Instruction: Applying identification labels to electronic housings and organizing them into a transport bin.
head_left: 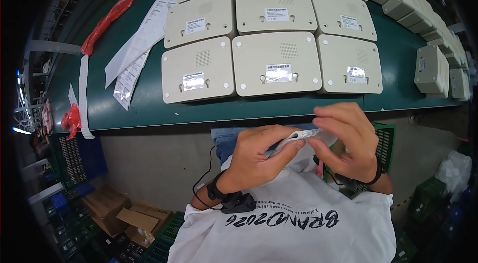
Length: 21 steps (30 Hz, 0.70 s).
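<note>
While my left hand (259,156) and right hand (348,141) pinch a small clear plastic bag (298,137) between thumbs and fingertips, close to my chest and below the table edge, I judge it light, limp and slippery; grip it at the edges. Beyond it, the green table (398,49) carries beige flat housings (276,64) in touching rows, label strips (139,49) and red plastic wrap (119,9). Crates and cartons crowd the floor.

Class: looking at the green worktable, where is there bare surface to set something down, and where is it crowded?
Bare green strip along the near edge, before the beige units; another between the label sheets and red bag. Centre and right edge are crowded.
</note>
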Available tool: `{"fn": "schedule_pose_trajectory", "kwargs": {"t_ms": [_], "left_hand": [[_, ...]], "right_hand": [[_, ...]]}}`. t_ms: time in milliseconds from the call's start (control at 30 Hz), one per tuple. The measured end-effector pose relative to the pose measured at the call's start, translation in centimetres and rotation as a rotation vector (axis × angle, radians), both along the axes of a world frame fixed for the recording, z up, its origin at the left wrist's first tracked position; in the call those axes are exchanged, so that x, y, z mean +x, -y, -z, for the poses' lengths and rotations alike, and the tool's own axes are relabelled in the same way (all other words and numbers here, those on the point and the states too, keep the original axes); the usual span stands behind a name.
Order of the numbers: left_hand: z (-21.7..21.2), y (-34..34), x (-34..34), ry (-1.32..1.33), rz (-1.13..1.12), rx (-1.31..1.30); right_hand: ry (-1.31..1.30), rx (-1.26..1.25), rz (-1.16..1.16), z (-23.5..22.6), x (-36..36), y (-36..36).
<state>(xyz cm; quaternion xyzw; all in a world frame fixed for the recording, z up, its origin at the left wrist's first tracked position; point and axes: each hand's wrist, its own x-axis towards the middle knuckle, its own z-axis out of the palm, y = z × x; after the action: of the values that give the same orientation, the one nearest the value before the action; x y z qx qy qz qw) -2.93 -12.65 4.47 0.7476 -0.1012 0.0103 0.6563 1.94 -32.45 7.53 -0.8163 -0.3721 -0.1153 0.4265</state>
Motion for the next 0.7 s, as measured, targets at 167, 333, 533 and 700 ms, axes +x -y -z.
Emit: {"fn": "schedule_pose_trajectory", "kwargs": {"t_ms": [167,333,533,700], "left_hand": [[-0.1,0.4,0.2,-0.028,0.001,0.004],[-0.4,1.0,0.5,-0.147,0.003,0.029],[0.0,2.1,1.3,-0.058,0.044,0.011],[0.4,2.6,1.7,-0.095,0.042,0.031]], "right_hand": [[0.098,-0.008,0.004,2.0,-0.5,1.1],[0.107,0.007,-0.005,1.8,-0.9,1.8],[0.037,0.250,0.011,1.6,0.0,1.1],[0.203,0.120,-0.025,2.3,-0.1,1.9]]}}
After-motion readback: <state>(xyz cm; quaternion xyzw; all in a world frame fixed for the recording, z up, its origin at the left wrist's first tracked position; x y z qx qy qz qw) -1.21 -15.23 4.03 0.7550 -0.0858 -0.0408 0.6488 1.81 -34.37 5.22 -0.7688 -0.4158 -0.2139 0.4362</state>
